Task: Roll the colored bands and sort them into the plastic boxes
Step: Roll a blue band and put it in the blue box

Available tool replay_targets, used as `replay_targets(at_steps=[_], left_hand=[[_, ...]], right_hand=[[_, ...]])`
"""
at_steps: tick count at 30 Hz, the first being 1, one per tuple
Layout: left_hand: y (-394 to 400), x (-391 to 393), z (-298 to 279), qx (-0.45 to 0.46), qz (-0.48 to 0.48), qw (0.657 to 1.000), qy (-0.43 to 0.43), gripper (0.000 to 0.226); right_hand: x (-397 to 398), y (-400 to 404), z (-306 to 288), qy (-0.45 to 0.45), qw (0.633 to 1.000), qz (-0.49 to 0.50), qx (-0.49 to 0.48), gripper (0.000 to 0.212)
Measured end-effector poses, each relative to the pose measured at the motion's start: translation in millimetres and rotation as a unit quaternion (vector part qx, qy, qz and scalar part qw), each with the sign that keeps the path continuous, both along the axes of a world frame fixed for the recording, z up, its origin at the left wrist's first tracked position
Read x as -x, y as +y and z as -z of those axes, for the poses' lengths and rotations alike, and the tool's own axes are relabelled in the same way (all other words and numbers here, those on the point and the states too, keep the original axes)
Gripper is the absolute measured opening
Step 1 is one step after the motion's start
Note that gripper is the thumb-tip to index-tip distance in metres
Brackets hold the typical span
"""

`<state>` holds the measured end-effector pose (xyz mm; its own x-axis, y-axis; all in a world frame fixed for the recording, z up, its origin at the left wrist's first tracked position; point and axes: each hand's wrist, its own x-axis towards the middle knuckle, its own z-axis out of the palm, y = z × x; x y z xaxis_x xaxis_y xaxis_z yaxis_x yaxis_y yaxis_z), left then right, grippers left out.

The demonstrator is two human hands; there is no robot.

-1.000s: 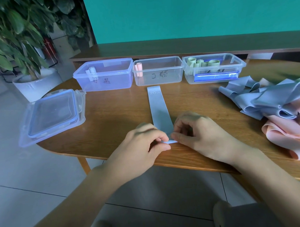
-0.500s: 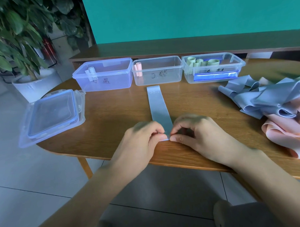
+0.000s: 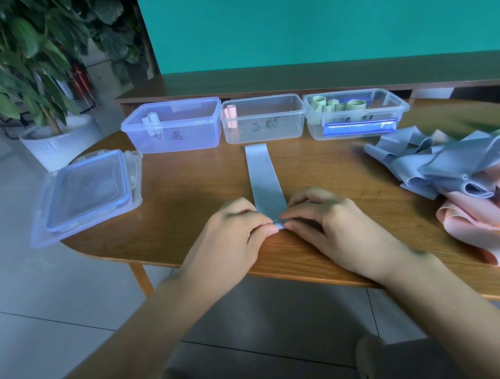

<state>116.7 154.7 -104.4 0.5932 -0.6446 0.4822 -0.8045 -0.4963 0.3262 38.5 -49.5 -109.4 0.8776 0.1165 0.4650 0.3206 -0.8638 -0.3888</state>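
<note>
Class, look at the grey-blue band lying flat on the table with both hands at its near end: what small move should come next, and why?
Probably keep rolling the near end away from the body. The left hand and right hand pinch only a small first fold of the grey-blue band, and most of it lies flat, pointing toward the boxes, so it is not ready for the blue box.

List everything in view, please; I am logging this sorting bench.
flat band: 1, blue-grey, table centre
plastic boxes: 3, clear, back row
rolled bands: several green, right box; one pink, middle; one pale, left
lid: 1, clear, table's left end
loose bands: pile, blue-grey and pink, right
table: 1, wooden
potted plant: 1, green, floor left
left hand, right hand: pinching the band's near end
</note>
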Motion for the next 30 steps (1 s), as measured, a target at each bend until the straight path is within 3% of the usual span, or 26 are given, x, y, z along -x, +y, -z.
replay_targets(at_steps=[4, 9, 12, 19, 26, 30], left_hand=[[-1.4, -0.9, -0.9, 0.001, 0.004, 1.0, -0.004, 0.046], [-2.4, -5.8, 1.7, 0.023, 0.006, 1.0, 0.013, 0.015], [-2.6, -7.0, 1.4, 0.024, 0.015, 0.999, 0.015, 0.008], [-6.2, -8.6, 2.1, 0.003, 0.003, 0.999, 0.033, 0.012], [-9.6, -16.6, 4.0, 0.013, 0.0, 0.999, 0.03, 0.014], [-9.6, -20.2, 3.2, 0.014, 0.002, 1.0, 0.019, 0.017]], right_hand=[[-1.5, 0.3, -0.7, 0.008, 1.0, -0.004, -0.004, 0.014], [-6.3, -1.1, -1.8, 0.025, 1.0, 0.002, 0.003, 0.016], [-7.1, -0.7, -3.1, 0.044, 0.999, 0.01, 0.014, 0.021], [-6.9, -0.6, -7.0, 0.068, 0.997, 0.016, 0.03, 0.025], [-13.1, -1.2, 0.0, 0.009, 1.0, 0.026, 0.004, 0.022], [-16.5, 0.8, -3.5, 0.032, 0.998, 0.043, 0.03, 0.022]])
